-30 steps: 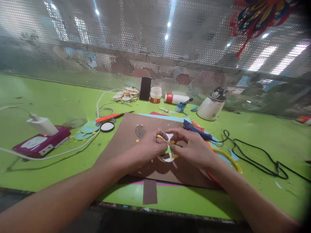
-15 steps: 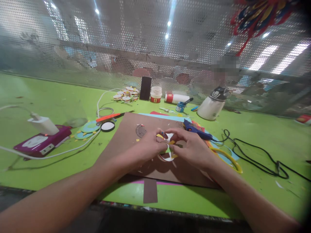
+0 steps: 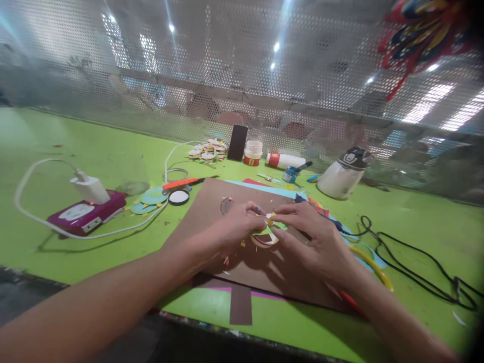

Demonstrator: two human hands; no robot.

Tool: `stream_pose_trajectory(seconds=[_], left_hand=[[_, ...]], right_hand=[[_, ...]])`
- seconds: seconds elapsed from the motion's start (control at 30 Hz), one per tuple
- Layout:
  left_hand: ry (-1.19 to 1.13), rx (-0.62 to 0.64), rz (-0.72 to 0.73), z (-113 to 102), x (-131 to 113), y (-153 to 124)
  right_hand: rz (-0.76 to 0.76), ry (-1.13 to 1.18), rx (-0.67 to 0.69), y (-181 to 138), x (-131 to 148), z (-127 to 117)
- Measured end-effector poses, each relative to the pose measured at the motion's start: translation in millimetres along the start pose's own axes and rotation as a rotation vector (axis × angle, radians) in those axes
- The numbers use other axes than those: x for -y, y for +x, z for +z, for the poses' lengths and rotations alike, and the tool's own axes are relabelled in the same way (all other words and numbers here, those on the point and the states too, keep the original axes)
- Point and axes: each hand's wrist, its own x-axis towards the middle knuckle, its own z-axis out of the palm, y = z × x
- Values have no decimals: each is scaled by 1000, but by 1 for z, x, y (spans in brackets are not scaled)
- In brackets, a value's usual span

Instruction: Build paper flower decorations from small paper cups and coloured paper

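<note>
Both hands work on a small round paper craft piece [image 3: 265,241], white and green with a red rim line and yellow bits, over a brown board [image 3: 204,247]. My left hand [image 3: 238,225] is closed on its left side, thumb and fingers together. At its right side my right hand [image 3: 313,229] pinches at a yellow bit with thumb and fingertips; the exact contact is partly hidden. Paper scraps [image 3: 227,261] lie on the board by the left hand. A blue glue gun [image 3: 300,198] is mostly covered by the right hand.
Left stand a purple power strip [image 3: 109,214] with a white charger [image 3: 89,188], green paper discs [image 3: 153,195] and an orange cutter [image 3: 180,184]. Behind are finished round pieces [image 3: 207,148], a phone [image 3: 238,142] and a blue paint jar [image 3: 290,175]. A yellow handle [image 3: 378,267] and black cord [image 3: 416,247] lie right.
The view has swung left, so the table things sit further right. My right hand's fingers are straighter and lie lower over the craft piece; my left hand still holds it.
</note>
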Motion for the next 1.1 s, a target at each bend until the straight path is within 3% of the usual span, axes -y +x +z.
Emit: stream_pose_trajectory(seconds=[0.27,0.8,1.1], left_hand=[[-12,8,-13,-2,-5,-3],[38,-5,57,1,-12,-11],[-24,9,46,3,-18,-17]], right_hand=[[15,36,19,-1,-2,1],[252,172,-23,2,-1,2],[173,161,-6,1,-2,0]])
